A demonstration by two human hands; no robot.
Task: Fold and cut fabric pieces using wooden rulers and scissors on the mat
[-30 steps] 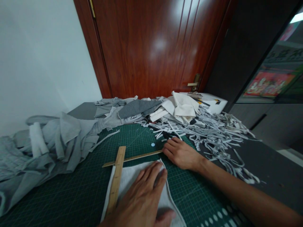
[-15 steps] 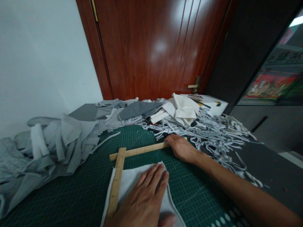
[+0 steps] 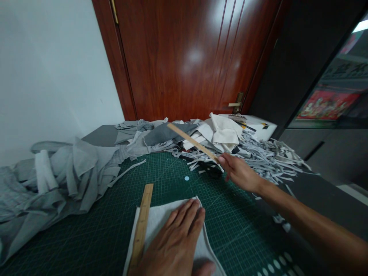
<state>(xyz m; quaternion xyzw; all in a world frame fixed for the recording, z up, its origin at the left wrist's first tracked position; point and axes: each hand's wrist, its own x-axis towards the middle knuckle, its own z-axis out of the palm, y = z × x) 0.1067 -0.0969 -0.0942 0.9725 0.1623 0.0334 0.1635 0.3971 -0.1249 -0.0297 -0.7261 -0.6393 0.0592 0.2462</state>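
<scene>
My left hand (image 3: 175,237) lies flat with fingers stretched on a light grey cloth piece (image 3: 155,216), which rests on the green gridded cutting mat (image 3: 112,226). Along the cloth's left edge lies a wooden ruler (image 3: 142,224), its lower end beside my left hand. My right hand (image 3: 234,168) grips the near end of a second wooden ruler (image 3: 192,142), lifted at a slant over the back edge of the mat. A dark item (image 3: 212,170) sits just below that hand, too blurred to name.
Grey fabric (image 3: 80,165) is heaped at the left. Behind the mat lie cream cloths (image 3: 225,132) and a tangle of grey strips (image 3: 267,157), with a white box (image 3: 260,128) at the back right. A wooden door (image 3: 184,69) stands behind.
My right hand has raised the second ruler off the mat and swung its far end up and back. A small pale dot now shows on the mat. My left hand stays in place.
</scene>
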